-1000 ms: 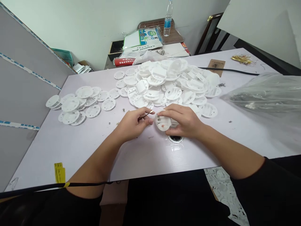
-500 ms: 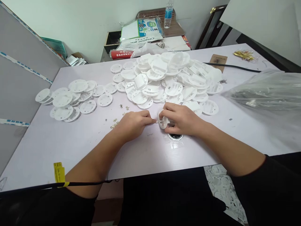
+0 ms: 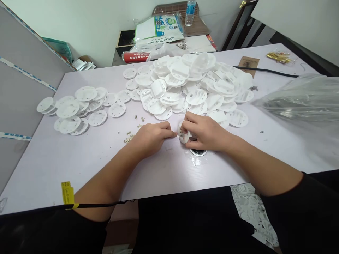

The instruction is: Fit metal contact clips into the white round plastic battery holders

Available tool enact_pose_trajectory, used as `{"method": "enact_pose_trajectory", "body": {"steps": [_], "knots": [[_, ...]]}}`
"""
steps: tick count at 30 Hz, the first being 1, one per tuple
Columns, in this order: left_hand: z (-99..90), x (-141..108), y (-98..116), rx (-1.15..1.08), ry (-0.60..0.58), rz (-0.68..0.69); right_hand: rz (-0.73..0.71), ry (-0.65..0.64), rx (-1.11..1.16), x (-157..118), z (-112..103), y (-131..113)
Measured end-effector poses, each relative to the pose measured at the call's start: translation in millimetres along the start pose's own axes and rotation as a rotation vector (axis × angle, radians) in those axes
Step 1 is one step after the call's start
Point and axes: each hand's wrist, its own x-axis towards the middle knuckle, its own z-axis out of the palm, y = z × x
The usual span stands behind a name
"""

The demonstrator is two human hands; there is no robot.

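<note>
My right hand (image 3: 205, 132) grips a round white plastic piece (image 3: 183, 132), tilted on edge so its inner side faces left. Left of it, my left hand (image 3: 153, 139) is closed in a pinch at the piece's edge, on something too small to make out. Small metal parts (image 3: 129, 138) lie scattered beside my left hand. Under my right hand a dark round object (image 3: 198, 152) with a pale rim shows in part. Behind both hands rises a large pile of white round pieces (image 3: 176, 76).
A second group of white discs (image 3: 68, 108) lies at the left. On the right are a clear plastic bag (image 3: 296, 100), a brown card (image 3: 248, 65) and a bag of gold parts (image 3: 279, 57). A black cable (image 3: 92, 205) runs along the front edge.
The camera view has shifted slightly. Both hands keep nearly the same pose, with the white piece still in my right hand.
</note>
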Motion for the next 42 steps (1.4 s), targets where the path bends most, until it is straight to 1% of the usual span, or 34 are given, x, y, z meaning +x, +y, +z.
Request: {"method": "enact_pose_trajectory", "body": {"steps": [5, 10, 14, 21, 25, 27, 29, 31, 33, 35, 37, 39, 42], "knots": [[1.8, 2.5, 5.3, 0.076, -0.013, -0.022, 0.02, -0.023, -0.014, 2.0, -0.4, -2.9], [3.4, 4.9, 10.5, 0.155, 0.002, -0.018, 0.04, -0.072, 0.034, 5.0, -2.4, -6.1], [5.2, 7.2, 11.4, 0.162, -0.006, -0.023, 0.065, -0.088, 0.085, 6.3, -3.1, -7.3], [9.9, 11.9, 12.3, 0.172, 0.003, -0.007, 0.081, -0.078, 0.124, 5.1, -1.3, -6.0], [6.9, 9.7, 9.8, 0.155, -0.01, 0.014, 0.073, -0.053, 0.16, 2.3, 0.5, -2.0], [1.8, 6.7, 7.0, 0.086, 0.009, 0.038, 0.04, 0.013, 0.174, 1.2, 0.7, 0.5], [-4.6, 4.2, 4.7, -0.071, 0.088, 0.034, 0.011, 0.145, 0.185, 1.1, 0.7, 2.3], [-10.2, 3.9, 4.3, -0.28, 0.201, -0.002, 0.077, 0.278, 0.279, 2.5, 1.0, 1.9], [-13.1, 6.0, 6.1, -0.478, 0.285, -0.016, 0.218, 0.334, 0.473, 4.8, 1.9, -0.9], [-12.9, 9.2, 8.9, -0.621, 0.335, -0.013, 0.33, 0.307, 0.67, 6.9, 2.9, -5.5], [-11.0, 11.7, 10.8, -0.707, 0.386, -0.011, 0.376, 0.252, 0.783, 7.7, 3.3, -10.0], [-9.2, 12.5, 10.6, -0.769, 0.409, -0.03, 0.411, 0.205, 0.819, 7.0, 3.3, -12.8], [-8.6, 11.7, 8.3, -0.914, 0.361, -0.089, 0.438, 0.161, 0.83, 4.4, 3.4, -13.6]]}}
